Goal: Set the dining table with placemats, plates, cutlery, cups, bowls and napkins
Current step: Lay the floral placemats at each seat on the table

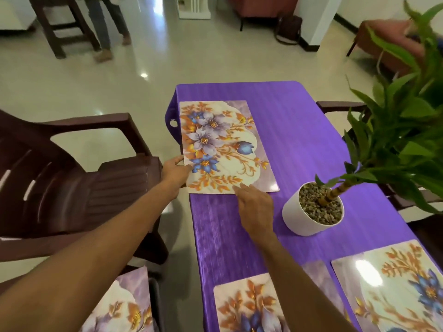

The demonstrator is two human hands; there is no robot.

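Note:
A floral placemat [223, 144] lies flat on the far left part of the table, which is covered with a purple cloth [299, 140]. My left hand [173, 174] pinches the mat's near left corner, thumb on top. My right hand [255, 209] rests with straight fingers at the mat's near edge, fingertips touching it. Two more floral placemats lie at the near end of the table, one in the middle [249, 305] and one at the right [393, 283]. Another placemat [122, 307] sits at the lower left, off the table.
A white pot [309, 224] with pebbles and a leafy green plant [402, 140] stands right of my right hand. A dark brown plastic chair [72, 178] is at the table's left side, another chair [340, 106] on the far right. A person's legs [107, 27] show far back.

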